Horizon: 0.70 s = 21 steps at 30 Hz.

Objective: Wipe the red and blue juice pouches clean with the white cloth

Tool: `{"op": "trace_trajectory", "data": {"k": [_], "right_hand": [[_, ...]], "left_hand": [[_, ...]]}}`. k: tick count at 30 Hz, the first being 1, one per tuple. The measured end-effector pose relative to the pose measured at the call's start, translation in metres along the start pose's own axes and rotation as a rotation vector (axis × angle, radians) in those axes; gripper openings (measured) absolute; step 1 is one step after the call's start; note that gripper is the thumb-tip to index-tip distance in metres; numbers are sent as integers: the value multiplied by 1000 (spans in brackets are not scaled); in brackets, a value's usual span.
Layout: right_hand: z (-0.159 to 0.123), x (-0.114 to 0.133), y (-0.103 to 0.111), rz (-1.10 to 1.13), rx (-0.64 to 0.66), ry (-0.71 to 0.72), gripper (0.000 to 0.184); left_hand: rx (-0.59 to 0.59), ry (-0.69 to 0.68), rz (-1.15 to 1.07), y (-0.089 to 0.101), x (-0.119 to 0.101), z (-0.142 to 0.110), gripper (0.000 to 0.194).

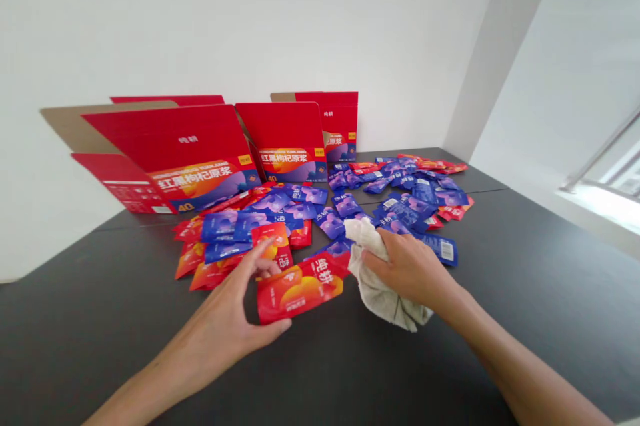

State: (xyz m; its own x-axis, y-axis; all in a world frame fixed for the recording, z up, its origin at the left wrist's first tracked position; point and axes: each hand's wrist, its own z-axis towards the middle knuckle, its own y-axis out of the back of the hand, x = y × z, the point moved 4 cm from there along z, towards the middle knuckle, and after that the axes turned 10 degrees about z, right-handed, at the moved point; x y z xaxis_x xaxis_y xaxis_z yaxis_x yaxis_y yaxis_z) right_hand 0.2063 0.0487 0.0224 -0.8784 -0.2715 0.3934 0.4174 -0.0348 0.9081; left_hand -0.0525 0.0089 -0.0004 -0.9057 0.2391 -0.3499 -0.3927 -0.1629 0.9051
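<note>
A red pouch (300,289) with an orange fruit print hangs tilted above the table between my two hands. Around its left end curves my left hand (227,306), thumb and fingers spread apart; whether the fingertips touch the pouch is hard to see. My right hand (407,266) is closed on a whitish cloth (383,296), which meets the pouch's right end. Behind my left hand lies a pile of red and purple pouches (240,226). More purple pouches (400,209), with some red ones, are scattered behind the cloth.
Several red cartons with raised flaps stand along the white wall (300,19), among them a large one (200,146) at left and smaller ones (285,129) further right. All of this rests on a dark table (500,266). At far right is a window ledge (600,203).
</note>
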Motion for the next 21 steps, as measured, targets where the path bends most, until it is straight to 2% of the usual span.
{"op": "trace_trajectory", "data": {"k": [4,7,10,14,21], "right_hand": [[5,-5,-8,10,26,2,32],[5,-5,-17,-19,77,1,34],[5,-4,-25,-51,119,24,36],[4,-3,-32,-47,160,49,37],[5,-4,-35,-28,177,64,38]], "left_hand": [[-184,116,139,25,28,23,102],[-281,141,306,30,47,36,101],[-289,167,443,24,63,41,97],[-296,210,516,18,79,48,95],[-348,275,551,30,107,81,87]]}}
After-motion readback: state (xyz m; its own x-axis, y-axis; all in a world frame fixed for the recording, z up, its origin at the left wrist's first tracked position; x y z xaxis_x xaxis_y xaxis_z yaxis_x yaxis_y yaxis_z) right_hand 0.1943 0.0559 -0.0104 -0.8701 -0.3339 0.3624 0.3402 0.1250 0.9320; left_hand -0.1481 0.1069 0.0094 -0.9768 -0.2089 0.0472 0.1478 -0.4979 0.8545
